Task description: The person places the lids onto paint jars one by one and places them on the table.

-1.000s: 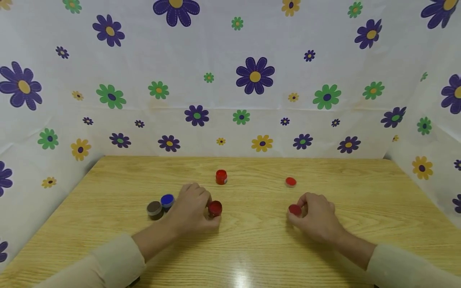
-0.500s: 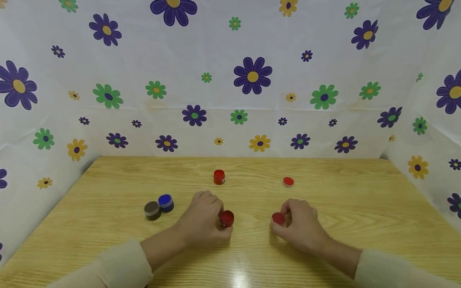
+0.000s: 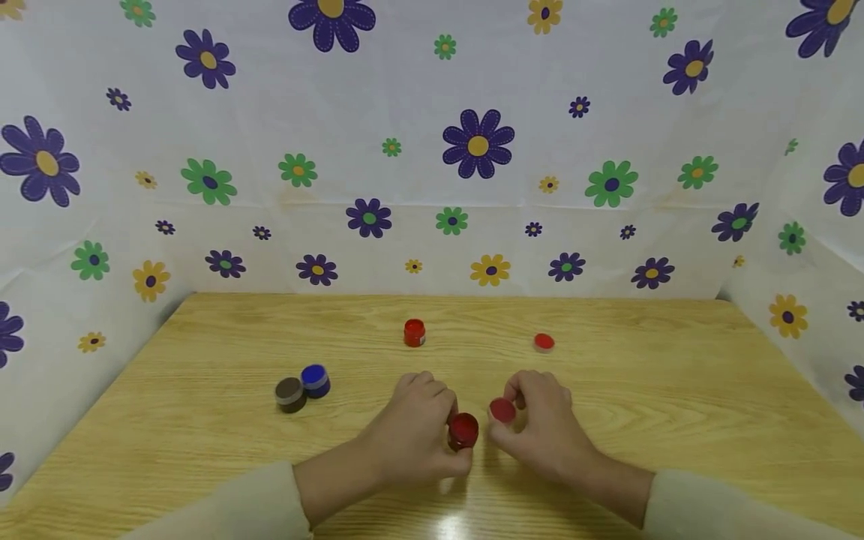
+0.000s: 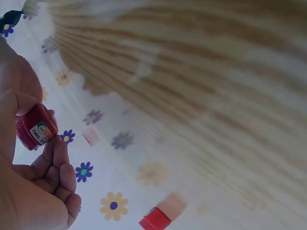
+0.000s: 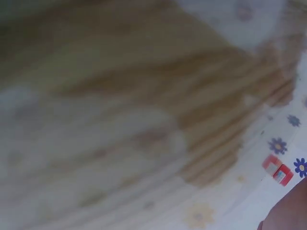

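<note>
My left hand [image 3: 421,431] grips a small dark red paint jar [image 3: 463,431] without its lid, fingers on the far side and thumb on the near side. In the left wrist view the jar [image 4: 37,128] shows a printed label beside the thumb and fingers. Just to the right, my right hand [image 3: 543,427] pinches a dark red round lid [image 3: 502,410] between thumb and fingers. A small gap separates jar and lid. Only a sliver of the right hand [image 5: 290,211] shows at the corner of the right wrist view.
A bright red open jar [image 3: 415,333] stands farther back on the wooden table [image 3: 648,390]. Its bright red lid [image 3: 544,343] lies to the right. At left, a brown jar [image 3: 291,395] and a blue jar [image 3: 315,381] stand together. Flowered cloth [image 3: 391,180] walls the table.
The left hand has carried the dark red jar to the right and nearer the body. The right hand has brought the lid leftward, close to the jar.
</note>
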`<state>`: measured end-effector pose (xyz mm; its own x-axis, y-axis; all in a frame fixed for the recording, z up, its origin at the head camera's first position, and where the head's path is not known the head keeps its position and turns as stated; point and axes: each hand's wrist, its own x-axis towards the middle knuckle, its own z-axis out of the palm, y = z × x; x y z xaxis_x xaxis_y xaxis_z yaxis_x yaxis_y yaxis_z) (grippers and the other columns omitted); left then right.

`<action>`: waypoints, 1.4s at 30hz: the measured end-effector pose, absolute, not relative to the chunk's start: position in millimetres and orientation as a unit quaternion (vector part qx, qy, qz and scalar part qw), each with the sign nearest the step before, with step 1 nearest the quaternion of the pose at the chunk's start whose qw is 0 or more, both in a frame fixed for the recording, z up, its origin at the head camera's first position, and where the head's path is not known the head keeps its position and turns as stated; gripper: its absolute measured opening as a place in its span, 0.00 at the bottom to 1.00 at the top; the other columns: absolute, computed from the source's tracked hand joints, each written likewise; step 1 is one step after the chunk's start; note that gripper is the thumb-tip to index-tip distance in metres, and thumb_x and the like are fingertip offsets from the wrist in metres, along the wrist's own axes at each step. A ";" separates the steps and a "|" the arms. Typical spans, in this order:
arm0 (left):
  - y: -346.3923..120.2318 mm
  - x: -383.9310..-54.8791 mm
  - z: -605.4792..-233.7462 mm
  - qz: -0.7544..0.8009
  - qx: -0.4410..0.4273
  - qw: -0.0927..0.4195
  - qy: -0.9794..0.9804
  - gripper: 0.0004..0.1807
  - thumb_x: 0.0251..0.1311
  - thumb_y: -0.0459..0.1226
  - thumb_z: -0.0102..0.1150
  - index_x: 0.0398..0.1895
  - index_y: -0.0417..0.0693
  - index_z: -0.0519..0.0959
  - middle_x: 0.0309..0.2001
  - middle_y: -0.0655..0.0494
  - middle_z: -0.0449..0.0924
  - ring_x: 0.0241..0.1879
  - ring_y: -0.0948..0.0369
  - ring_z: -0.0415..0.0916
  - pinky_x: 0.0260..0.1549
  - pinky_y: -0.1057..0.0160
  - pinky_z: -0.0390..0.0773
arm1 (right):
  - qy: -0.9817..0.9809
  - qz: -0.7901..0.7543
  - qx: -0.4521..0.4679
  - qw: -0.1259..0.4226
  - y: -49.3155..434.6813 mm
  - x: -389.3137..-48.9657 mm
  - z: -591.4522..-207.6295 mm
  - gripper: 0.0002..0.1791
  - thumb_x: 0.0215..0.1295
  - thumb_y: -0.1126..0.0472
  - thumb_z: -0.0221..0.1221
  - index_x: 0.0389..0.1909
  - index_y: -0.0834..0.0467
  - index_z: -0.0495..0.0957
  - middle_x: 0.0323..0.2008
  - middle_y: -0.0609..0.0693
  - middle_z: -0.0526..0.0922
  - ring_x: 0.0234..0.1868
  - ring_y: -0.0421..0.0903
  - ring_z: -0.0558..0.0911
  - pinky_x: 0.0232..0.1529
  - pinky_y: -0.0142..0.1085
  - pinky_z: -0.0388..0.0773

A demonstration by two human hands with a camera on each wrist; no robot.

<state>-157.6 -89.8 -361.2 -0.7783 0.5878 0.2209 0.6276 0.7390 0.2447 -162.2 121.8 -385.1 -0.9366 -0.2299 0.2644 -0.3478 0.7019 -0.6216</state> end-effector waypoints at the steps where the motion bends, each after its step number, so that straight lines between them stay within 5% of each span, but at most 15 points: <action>1: -89.2 -158.5 -362.0 -0.156 -0.323 0.061 -0.931 0.14 0.44 0.50 0.67 0.23 0.54 0.73 0.25 0.68 0.69 0.31 0.66 0.62 0.46 0.58 0.65 | -0.915 0.356 0.165 0.093 120.7 -162.2 -385.3 0.13 0.47 0.56 0.65 0.31 0.51 0.70 0.27 0.41 0.70 0.36 0.42 0.66 0.49 0.45 0.58; 16: -87.7 -172.0 -373.9 -0.152 -0.331 0.068 -0.929 0.19 0.47 0.54 0.68 0.26 0.53 0.74 0.26 0.67 0.70 0.32 0.65 0.62 0.47 0.59 0.66 | -0.890 0.310 0.289 0.170 111.5 -163.9 -388.2 0.16 0.43 0.57 0.64 0.33 0.47 0.69 0.31 0.36 0.67 0.38 0.37 0.63 0.47 0.43 0.59; 33: -88.3 -177.1 -380.4 -0.095 -0.370 0.152 -0.912 0.19 0.42 0.53 0.70 0.25 0.54 0.73 0.26 0.66 0.70 0.34 0.65 0.63 0.43 0.63 0.63 | -0.904 0.207 0.312 0.205 105.3 -165.8 -387.8 0.17 0.51 0.46 0.65 0.35 0.49 0.72 0.33 0.43 0.72 0.40 0.40 0.64 0.47 0.41 0.61; 42: -87.7 -178.3 -382.2 -0.091 -0.371 0.151 -0.912 0.16 0.44 0.50 0.68 0.24 0.55 0.72 0.26 0.66 0.69 0.34 0.65 0.63 0.42 0.64 0.63 | -0.910 0.144 0.307 0.237 106.4 -167.2 -385.9 0.17 0.52 0.42 0.63 0.34 0.49 0.73 0.32 0.41 0.69 0.38 0.42 0.64 0.44 0.38 0.60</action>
<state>-178.3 -87.7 -382.2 -0.6789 0.6493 0.3429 0.7043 0.7078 0.0542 -167.2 106.4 -385.9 -0.6984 -0.4913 0.5205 -0.6277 0.7698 -0.1155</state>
